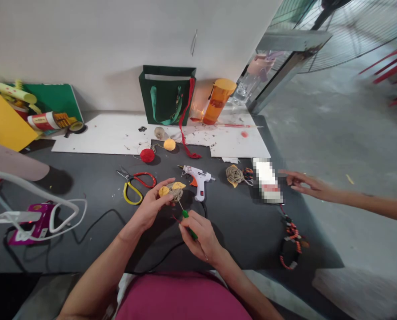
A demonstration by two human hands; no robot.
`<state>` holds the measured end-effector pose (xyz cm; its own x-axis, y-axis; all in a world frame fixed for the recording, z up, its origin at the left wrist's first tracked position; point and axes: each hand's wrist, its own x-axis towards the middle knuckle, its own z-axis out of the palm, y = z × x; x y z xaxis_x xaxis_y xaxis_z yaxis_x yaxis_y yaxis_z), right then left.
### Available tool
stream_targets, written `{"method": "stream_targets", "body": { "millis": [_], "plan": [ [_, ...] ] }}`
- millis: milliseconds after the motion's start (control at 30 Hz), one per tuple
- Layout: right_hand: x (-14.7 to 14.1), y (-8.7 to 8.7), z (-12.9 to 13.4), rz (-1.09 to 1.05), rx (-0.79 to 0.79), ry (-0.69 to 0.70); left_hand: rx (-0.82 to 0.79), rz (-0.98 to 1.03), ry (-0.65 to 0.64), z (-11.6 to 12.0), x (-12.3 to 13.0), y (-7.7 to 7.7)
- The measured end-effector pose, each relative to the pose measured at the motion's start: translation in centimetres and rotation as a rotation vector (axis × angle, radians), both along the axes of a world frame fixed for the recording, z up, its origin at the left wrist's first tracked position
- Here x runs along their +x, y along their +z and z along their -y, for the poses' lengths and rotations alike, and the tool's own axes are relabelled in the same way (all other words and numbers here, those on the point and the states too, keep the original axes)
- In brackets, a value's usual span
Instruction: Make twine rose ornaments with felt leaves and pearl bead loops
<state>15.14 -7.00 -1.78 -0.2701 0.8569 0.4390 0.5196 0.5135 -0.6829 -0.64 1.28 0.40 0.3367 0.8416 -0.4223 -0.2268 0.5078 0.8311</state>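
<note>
HANDS
- L hand (150,205): fingers closed around edge of taupe rosette (176,193) w/ yellow petals; rosette held up over dk. grey table (100,178), in front of person's torso.
- R hand (200,233): fingers wrapped round green-handled tool (189,225); thin metal shaft angles up-left to rosette's lower edge. Exact tip contact can't tell.

NEAR THE HANDS
- Scissors (132,196), 1 pr., one yellow & one red handle, blades apart, L of rosette.
- Glue gun (198,179), white w/ orange trigger, just R of rosette, lying on table.
- Second rosette (234,175), taupe & yellow, farther R; multicolor cord bundle (248,176) beside it.
- White item (268,181), pixelated, R of bundle; details can't tell.
- Corded strap (293,242), dk. w/ orange-red parts, near table's R side.
- Co-worker's hand (303,183), reaching in from R, near white item; finger contact can't tell.

BACK OF TABLE
- Yarn balls: red ball (147,155), yellow ball (169,144), taupe ball (158,132).
- Green bag (166,100), upright on white board (111,138); red braid (186,133) hangs down its R side onto table.
- Orange bottle (217,102), upright, R of bag.

FAR L
- Magenta box (40,218) w/ white cables.
</note>
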Motion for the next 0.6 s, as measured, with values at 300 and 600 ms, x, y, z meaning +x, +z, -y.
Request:
{"method": "stream_targets", "body": {
  "millis": [300, 600],
  "plan": [
    [0.22, -0.10, -0.26, 0.039, 0.034, 0.012, 0.002, 0.055, -0.057, -0.05, -0.24, -0.14],
    [0.93, -0.52, -0.32, 0.180, 0.124, 0.088, -0.101, 0.105, -0.109, -0.30, -0.75, -0.35]
  ]
}}
